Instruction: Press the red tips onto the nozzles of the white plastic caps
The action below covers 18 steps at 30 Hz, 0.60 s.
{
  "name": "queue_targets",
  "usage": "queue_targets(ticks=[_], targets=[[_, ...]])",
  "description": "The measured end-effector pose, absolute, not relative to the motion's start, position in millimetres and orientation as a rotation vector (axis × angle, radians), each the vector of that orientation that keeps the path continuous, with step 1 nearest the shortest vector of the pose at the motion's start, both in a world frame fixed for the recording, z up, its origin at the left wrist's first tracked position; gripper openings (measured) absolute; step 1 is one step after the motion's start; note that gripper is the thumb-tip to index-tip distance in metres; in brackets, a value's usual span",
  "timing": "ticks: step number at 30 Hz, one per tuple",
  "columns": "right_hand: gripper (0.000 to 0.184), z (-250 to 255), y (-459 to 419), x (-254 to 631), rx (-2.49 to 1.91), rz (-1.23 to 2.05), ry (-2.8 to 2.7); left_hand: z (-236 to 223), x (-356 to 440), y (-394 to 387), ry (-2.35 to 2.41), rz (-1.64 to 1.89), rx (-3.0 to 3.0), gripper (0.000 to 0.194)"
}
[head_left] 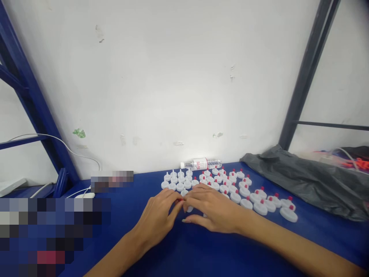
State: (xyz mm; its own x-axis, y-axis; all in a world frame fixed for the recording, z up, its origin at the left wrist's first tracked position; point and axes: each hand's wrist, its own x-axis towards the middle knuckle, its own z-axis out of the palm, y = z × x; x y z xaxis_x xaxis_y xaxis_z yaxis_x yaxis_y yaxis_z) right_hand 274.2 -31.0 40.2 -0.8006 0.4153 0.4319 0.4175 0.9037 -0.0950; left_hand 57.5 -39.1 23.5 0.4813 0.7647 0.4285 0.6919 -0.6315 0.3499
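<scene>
My left hand (pixel 160 207) is closed in a pinch, its fingertips on a small red tip (pixel 181 199). Just under the fingers, a white round cap (pixel 189 209) shows in part. Curled over that cap are the fingers of my right hand (pixel 209 207), meeting the left fingertips; its thumb is held lower and a little apart. The exact contact is hidden behind the fingers. Beyond my hands stand several white caps with bare nozzles (pixel 173 179). To their right are many white caps with red tips (pixel 235 197), upright on the blue table (pixel 178 250).
A clear plastic bottle (pixel 201 164) lies against the white wall (pixel 173 77). Dark grey plastic sheeting (pixel 305 184) covers the right side. Blue metal posts (pixel 37 88) and a white cable (pixel 69 150) are on the left. Two patches at left are blurred out.
</scene>
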Motion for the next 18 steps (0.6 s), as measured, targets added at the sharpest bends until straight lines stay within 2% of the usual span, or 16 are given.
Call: queue_targets(ticks=[7, 14, 18], targets=[[0.039, 36, -27, 280, -0.693, 0.022, -2.741, 26, 45, -26, 1.439, 0.881, 2.616, 0.026], [0.029, 41, -23, 282, -0.753, -0.07, -2.68, 28, 23, -8, 1.752, 0.837, 2.604, 0.026], [0.037, 37, -23, 281, -0.848, -0.122, -2.603, 22, 24, -7, 1.72, 0.804, 2.631, 0.021]])
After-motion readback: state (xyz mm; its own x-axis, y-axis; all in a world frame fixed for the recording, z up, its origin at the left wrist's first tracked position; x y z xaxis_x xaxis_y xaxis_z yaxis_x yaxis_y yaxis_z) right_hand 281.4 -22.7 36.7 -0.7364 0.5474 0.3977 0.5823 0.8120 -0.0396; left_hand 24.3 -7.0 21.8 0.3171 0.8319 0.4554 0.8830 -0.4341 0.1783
